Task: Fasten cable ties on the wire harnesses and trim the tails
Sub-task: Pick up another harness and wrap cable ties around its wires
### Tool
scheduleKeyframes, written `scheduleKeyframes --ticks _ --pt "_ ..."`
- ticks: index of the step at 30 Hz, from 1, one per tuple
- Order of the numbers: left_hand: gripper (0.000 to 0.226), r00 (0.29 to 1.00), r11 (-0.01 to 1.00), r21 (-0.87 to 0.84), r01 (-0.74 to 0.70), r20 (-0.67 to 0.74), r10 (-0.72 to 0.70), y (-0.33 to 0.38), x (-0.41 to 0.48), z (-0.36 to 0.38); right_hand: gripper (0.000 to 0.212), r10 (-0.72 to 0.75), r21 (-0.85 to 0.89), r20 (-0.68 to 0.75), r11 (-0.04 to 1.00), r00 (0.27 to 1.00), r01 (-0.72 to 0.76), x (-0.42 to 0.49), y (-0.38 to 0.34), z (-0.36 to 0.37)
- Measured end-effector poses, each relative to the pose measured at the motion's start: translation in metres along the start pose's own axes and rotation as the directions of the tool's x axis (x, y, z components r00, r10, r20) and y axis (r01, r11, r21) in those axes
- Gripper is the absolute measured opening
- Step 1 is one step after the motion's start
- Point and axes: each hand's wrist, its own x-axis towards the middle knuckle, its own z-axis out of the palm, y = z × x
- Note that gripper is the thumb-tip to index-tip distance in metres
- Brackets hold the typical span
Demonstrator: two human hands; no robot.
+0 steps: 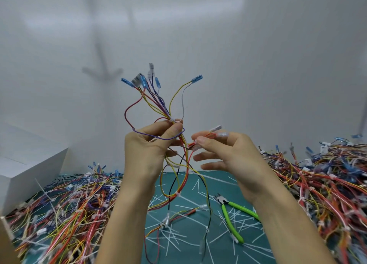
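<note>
Wall [258, 55], white and plain, fills the upper half of the view. Below it lies a teal mat [214, 184], flanked by two heaps of coloured wire: the left pile [65, 210] and the right pile [327, 184], which is higher. A white box [25, 164] stands at the far left edge, behind the left pile.

Over the middle of the mat one harness [158, 102] is held upright in the air, its blue and clear plugs [143, 82] fanning out at the top and its lower wires trailing down onto the mat. The left hand [147, 150] pinches the bundle between thumb and fingers just under a white cable tie [173, 120]. The right hand [228, 154] pinches a red-and-orange side branch of the same harness with thumb and forefinger, its other fingers loosely spread.

Cutters [228, 218] with green handles lie on the mat below the right wrist. White trimmed tails [178, 238] are strewn across the mat. A second tie [178, 194] binds the harness lower down.
</note>
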Motion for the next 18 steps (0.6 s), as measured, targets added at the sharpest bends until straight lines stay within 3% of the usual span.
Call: scheduleKeyframes --ticks 12,18 --pt "0.010 0.993 1.000 0.007 0.010 0.119 -0.011 -0.0010 0.0001 -0.0014 0.015 0.013 -0.125 -0.050 0.992 0.999 -0.019 0.0032 0.0044 -0.0016" --pt "0.022 0.995 0.995 -0.075 0.068 0.074 -0.062 -0.0064 0.0039 -0.0047 0.034 0.061 -0.216 0.012 0.975 0.998 -0.057 0.0027 0.0026 -0.0029"
